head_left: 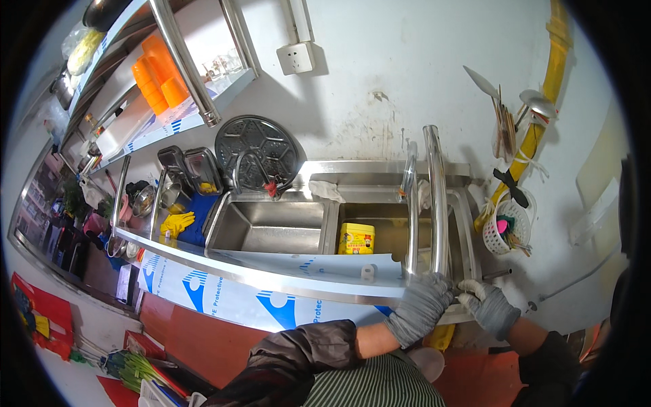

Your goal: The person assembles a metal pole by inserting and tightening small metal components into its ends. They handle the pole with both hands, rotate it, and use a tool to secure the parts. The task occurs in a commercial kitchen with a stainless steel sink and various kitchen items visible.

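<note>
Both my hands wear grey gloves and work close together at the right end of a steel shelf [319,288] partly covered in blue-and-white protective film. My left hand [422,309] is closed at the foot of a thick steel post [435,203], its fingers bent toward the shelf corner. Beside it, my right hand [491,309] has thumb and fingers pinched together. What lies inside the fingers of either hand is hidden. A thinner steel tube [412,224] runs alongside the post. Past the shelf, a yellow tub [357,239] sits in the right basin of the steel sink [268,197].
Orange cups [154,80] stand on an upper shelf at left. Yellow gloves [177,224] lie left of the sink. A round perforated steel drain plate [255,146] leans on the wall. A white basket [505,227] hangs near the yellow pipe [557,51] at right.
</note>
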The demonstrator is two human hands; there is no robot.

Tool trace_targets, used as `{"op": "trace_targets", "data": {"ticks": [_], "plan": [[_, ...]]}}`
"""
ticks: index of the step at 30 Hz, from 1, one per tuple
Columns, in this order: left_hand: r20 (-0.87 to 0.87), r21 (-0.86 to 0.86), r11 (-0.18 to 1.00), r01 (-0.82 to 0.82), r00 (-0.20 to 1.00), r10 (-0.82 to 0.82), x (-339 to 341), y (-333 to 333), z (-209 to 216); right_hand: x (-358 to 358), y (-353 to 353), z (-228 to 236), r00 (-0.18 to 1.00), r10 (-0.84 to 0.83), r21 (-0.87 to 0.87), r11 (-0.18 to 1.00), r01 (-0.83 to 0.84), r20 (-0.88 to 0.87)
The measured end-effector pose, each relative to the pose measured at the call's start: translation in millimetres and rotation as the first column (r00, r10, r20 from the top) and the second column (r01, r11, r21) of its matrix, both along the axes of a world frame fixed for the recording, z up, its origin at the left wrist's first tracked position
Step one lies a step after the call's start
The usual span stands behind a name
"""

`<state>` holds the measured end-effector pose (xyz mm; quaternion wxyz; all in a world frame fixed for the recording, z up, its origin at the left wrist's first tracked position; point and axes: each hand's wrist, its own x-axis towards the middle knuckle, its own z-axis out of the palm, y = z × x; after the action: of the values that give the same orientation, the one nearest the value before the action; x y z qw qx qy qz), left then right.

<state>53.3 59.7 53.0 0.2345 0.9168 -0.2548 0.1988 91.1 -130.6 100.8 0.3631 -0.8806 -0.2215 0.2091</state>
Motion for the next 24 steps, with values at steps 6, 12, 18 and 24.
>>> {"op": "trace_targets", "data": {"ticks": [6,12,18,24], "plan": [[-0.087,0.004,1.000,0.010,0.996,-0.010,0.9,-0.3,8.4,13.8,-9.8,5.0,0.582,0.705,-0.681,0.658,-0.321,0.406],[-0.093,-0.040,0.998,0.047,0.994,-0.050,1.8,2.6,10.3,9.9,-2.7,-0.3,0.637,0.650,-0.610,0.718,-0.335,0.415],[-0.127,-0.010,0.999,0.044,0.991,-0.044,4.9,2.4,6.5,-9.2,11.1,1.8,0.908,-0.217,0.072,0.963,0.259,-0.359],[-0.097,-0.010,0.993,0.116,0.988,-0.117,8.3,7.2,0.2,-1.4,8.3,2.4,0.584,-0.223,0.094,0.882,0.462,-0.781]]}}
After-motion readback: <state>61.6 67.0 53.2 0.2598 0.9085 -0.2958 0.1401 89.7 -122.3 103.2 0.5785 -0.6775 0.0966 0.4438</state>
